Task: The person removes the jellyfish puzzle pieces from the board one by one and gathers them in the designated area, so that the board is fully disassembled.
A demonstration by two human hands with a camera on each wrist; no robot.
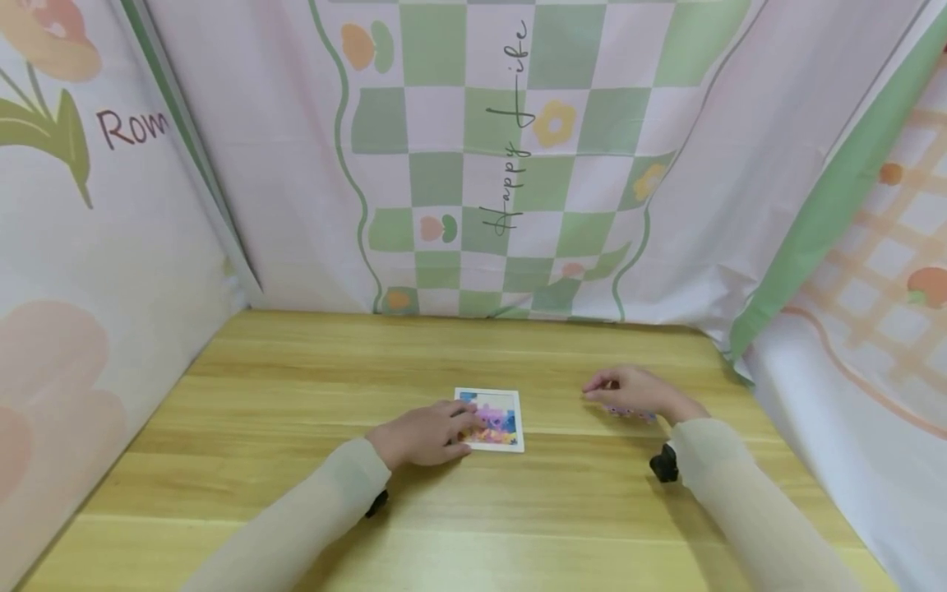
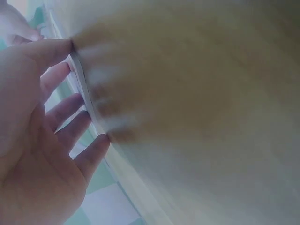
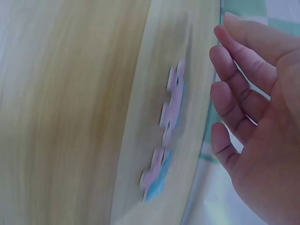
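White-framed puzzle (image 1: pixel 520 427) mid-way across the table (image 1: pixel 311 362), pretty much square, sides pointing at the back curtain (image 1: pixel 436 123) | left hand (image 1: pixel 425 436) on it, fingers loosely spread | right hand (image 1: pixel 642 391) relaxed, fingers kinda bent, near loose pieces (image 3: pixel 173 108)

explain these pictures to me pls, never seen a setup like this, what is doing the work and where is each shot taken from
There is no machine here: the work is done by someone's own bare hands, the left grip and the right grip. The widest picture comes from a camera worn on the head, looking forward and down; the other two come from cameras on the wrists, one each. On the wooden table lies a small white-framed puzzle, which looks partly filled. The left grip rests on it, perhaps steadying it. The right grip is near loose pink and blue pieces, and I see nothing held in it.
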